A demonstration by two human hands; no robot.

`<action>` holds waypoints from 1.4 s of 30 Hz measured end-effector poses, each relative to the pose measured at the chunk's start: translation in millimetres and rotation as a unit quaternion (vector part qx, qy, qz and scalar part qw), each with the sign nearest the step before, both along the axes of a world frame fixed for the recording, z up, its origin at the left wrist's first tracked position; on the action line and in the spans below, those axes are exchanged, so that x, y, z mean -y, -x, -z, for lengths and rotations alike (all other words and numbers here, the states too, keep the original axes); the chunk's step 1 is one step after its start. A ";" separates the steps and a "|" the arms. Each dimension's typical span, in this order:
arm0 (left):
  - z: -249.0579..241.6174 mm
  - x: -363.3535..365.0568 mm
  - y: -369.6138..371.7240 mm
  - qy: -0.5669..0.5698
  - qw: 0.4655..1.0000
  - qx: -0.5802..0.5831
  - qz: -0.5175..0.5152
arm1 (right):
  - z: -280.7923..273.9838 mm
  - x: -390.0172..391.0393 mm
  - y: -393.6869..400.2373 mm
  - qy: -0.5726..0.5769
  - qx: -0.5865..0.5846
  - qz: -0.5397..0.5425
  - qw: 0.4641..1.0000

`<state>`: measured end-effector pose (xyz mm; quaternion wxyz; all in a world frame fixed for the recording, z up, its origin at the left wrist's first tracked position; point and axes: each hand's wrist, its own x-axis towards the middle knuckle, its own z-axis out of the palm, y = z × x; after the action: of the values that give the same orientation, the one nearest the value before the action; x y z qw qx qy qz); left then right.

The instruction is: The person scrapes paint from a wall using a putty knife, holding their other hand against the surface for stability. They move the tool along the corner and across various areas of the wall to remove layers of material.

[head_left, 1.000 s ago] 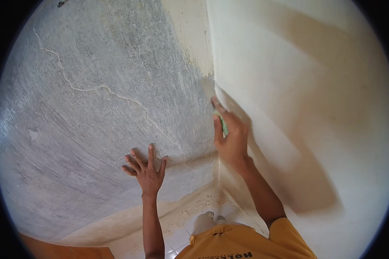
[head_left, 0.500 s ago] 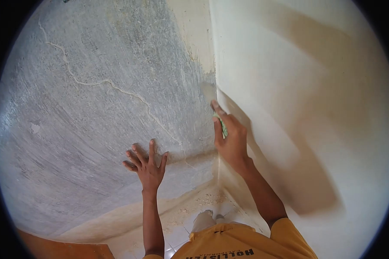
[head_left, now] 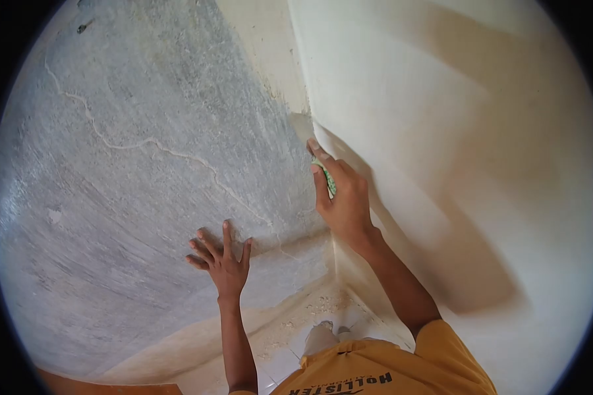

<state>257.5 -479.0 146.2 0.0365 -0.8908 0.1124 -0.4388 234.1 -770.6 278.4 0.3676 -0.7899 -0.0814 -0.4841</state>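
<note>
My right hand (head_left: pixel 346 201) grips a scraper with a speckled green handle (head_left: pixel 324 176), its forefinger stretched along the tool. The scraper's flat blade (head_left: pixel 302 125) lies against the grey wall (head_left: pixel 145 204), close to the inside corner and the lower end of a cream-coloured strip (head_left: pixel 270 52). My left hand (head_left: pixel 228 268) rests with spread fingers on the lower part of the grey wall, holding nothing. Above it a thin pale crack (head_left: pixel 171 151) winds across the surface.
A smooth cream wall (head_left: pixel 435 158) meets the grey one on the right. Below, pale flakes (head_left: pixel 323 305) are scattered on the tiled floor (head_left: pixel 280 362) by my feet. An orange-brown surface (head_left: pixel 112 388) shows at the lower left, and a small dark fitting (head_left: pixel 82 28) at the upper left.
My right hand and the scraper have moved a little up along the corner, and the blade, blurred before, now shows clearly. My left hand stays on the wall. The view has shifted slightly.
</note>
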 end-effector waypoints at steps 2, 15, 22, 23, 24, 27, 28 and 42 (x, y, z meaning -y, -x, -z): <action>-2.5 2.8 1.9 0.003 1.000 -0.013 0.004 | 12.0 -0.2 4.2 0.003 -0.026 0.007 1.000; 8.8 -4.5 2.8 0.011 0.999 -0.042 -0.013 | 33.6 -4.0 -3.0 -0.003 -0.011 -0.014 1.000; 12.0 -4.2 1.8 0.024 0.999 -0.030 -0.010 | -10.1 5.9 -10.4 0.029 0.029 0.001 0.999; 10.9 -3.3 1.6 0.027 0.999 -0.027 -0.007 | -4.9 4.5 -8.5 0.027 0.021 -0.006 0.999; 11.4 -2.9 1.6 0.029 0.999 -0.022 -0.004 | 3.9 2.1 -6.5 0.024 0.014 -0.013 1.000; 17.0 -4.4 0.7 0.042 0.999 -0.014 0.005 | 22.4 -8.4 -7.4 0.011 0.046 -0.037 0.998; 16.9 -6.0 0.9 0.038 0.999 -0.014 0.008 | 23.0 -10.1 -7.4 0.007 0.054 -0.040 0.998; 16.3 -18.9 5.9 0.148 0.985 -0.058 0.074 | -14.4 -20.1 -1.5 -0.003 0.031 -0.010 0.999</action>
<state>251.6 -460.1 130.0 -0.1346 -0.8996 0.1137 -0.3997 235.6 -750.5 292.8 0.3724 -0.7725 -0.0993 -0.5047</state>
